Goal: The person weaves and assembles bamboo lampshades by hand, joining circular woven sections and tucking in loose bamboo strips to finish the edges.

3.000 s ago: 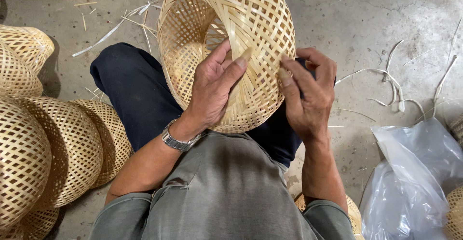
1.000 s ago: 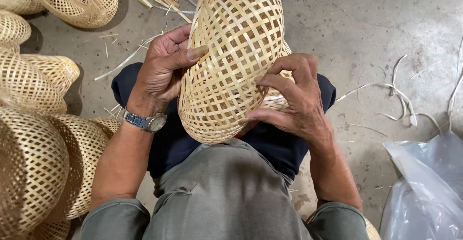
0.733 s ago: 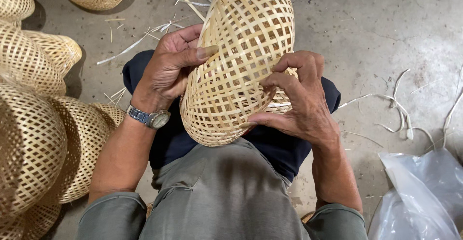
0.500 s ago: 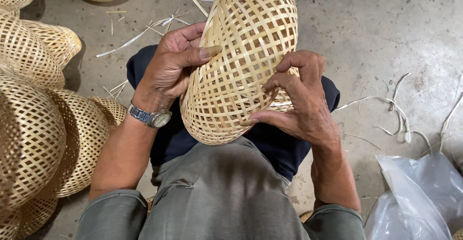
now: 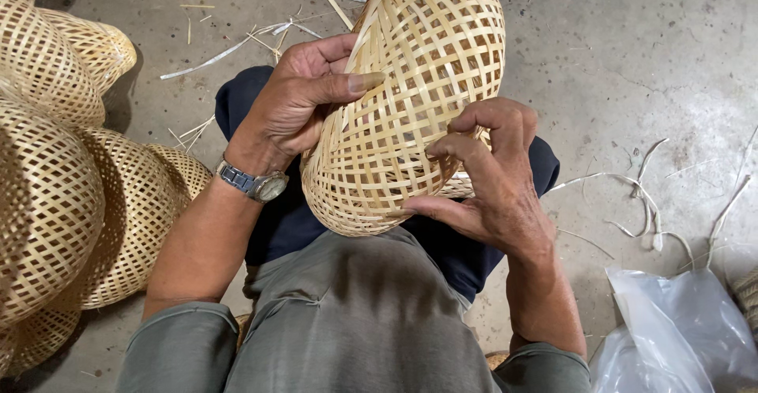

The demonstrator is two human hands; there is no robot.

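Pale yellow bamboo basket (image 5: 410, 101), woven open like a net, up over the lap and the dark blue knees. Tipped on its side, round bottom toward the camera, open mouth turned away to the left. Long way of the basket from low near the belly up and away toward the floor. Between both hands, touching both. Left hand (image 5: 304, 105) on the left rim, fingers curled in behind the edge, thumb flat across the weave, gripping the basket. Right hand (image 5: 489, 184) on the right side, lower down, fingers (image 5: 474, 120) bent and pinching at the strips, thumb pressed near the bottom edge. About the same closeness for both hands, left higher, right lower. Silver watch (image 5: 253, 184) on the left wrist. More woven baskets (image 5: 71, 195) piled at the left. Thin loose bamboo strips (image 5: 632, 195) on the grey floor (image 5: 632, 45). Clear plastic bag (image 5: 679, 330) at the bottom right.
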